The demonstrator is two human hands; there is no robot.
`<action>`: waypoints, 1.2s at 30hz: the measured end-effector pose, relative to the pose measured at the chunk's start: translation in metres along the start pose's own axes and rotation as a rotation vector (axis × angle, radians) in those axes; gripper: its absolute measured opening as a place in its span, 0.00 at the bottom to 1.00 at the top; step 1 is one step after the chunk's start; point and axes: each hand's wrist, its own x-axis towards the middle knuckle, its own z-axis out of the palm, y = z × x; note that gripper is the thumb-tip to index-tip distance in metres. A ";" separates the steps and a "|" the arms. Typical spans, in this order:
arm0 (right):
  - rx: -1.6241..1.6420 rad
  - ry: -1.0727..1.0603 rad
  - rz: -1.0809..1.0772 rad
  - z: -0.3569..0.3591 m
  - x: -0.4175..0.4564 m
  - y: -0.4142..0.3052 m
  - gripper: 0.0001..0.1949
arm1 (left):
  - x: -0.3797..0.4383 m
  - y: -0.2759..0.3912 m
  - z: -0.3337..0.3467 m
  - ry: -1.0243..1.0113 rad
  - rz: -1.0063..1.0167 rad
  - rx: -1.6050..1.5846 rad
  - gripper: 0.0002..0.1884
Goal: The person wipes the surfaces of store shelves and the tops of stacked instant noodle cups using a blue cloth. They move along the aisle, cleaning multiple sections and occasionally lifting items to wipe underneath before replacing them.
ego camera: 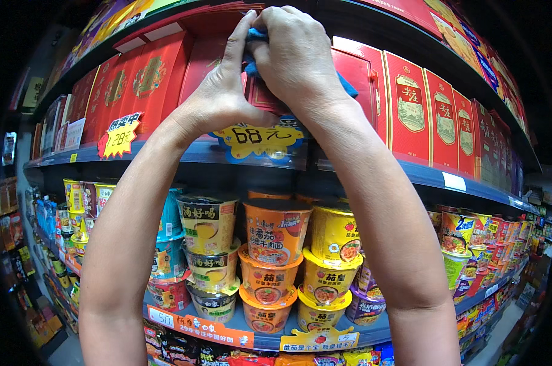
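Both arms reach up to a shelf of red gift boxes. My right hand (292, 55) is closed around a blue cloth (254, 66), whose bunched part shows beside its fingers and another part behind the wrist. My left hand (230, 87) is just to the left, fingers up and thumb spread below, near a dark red box (202, 68); whether its fingertips touch the box or cloth cannot be told. Below the hands, a yellow and blue price sign (262, 139) hangs at the shelf edge. Part of the red packaging behind the hands is hidden.
Tall red boxes (406, 105) stand at the right, more red boxes (152, 82) at the left with a yellow price tag (118, 137). The shelf edge (189, 153) crosses below. Stacked instant noodle cups (276, 233) fill the lower shelf, and packets hang over the upper shelf's edge.
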 end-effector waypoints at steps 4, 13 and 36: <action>0.129 -0.056 -0.034 -0.024 -0.032 -0.029 0.09 | -0.002 -0.004 -0.009 -0.055 -0.024 -0.105 0.73; -0.076 -0.153 0.140 -0.090 -0.029 0.083 0.10 | 0.001 0.034 -0.005 -0.001 -0.043 -0.316 0.52; 0.113 0.032 0.036 -0.008 -0.022 -0.019 0.07 | -0.007 0.006 -0.003 -0.033 -0.066 -0.087 0.73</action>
